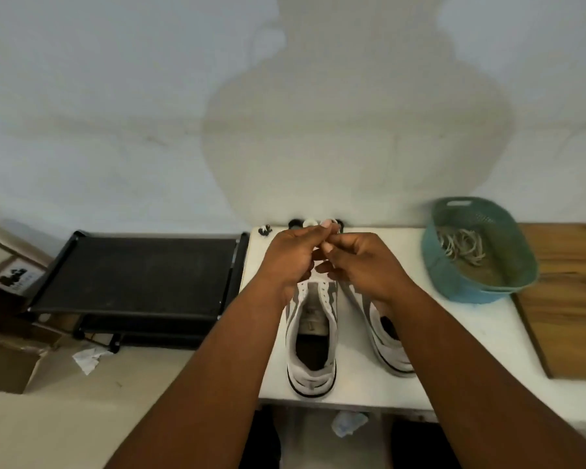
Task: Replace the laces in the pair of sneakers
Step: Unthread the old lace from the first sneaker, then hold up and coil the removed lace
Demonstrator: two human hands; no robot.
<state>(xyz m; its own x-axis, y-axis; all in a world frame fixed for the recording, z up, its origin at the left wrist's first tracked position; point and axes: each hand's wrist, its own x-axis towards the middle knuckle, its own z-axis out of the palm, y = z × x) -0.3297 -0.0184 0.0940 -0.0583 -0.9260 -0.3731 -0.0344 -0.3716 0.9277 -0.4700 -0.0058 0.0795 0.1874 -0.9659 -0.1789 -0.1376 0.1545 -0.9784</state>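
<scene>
White table under my fingers. Directly on it: two white-grey sneakers, left sneaker just below my fingers, right sneaker beside it, below and right. Teal basket well right of my fingers. Wooden board beyond the basket. Small dark objects just left of my fingers, at the far edge.

Two white-and-grey sneakers stand side by side, heels toward the person; the left sneaker lies below the left hand, its eyelets bare and tongue exposed; the right sneaker sits under the right wrist, partly hidden; pale laces lie heaped in a basket right of the right hand.
</scene>
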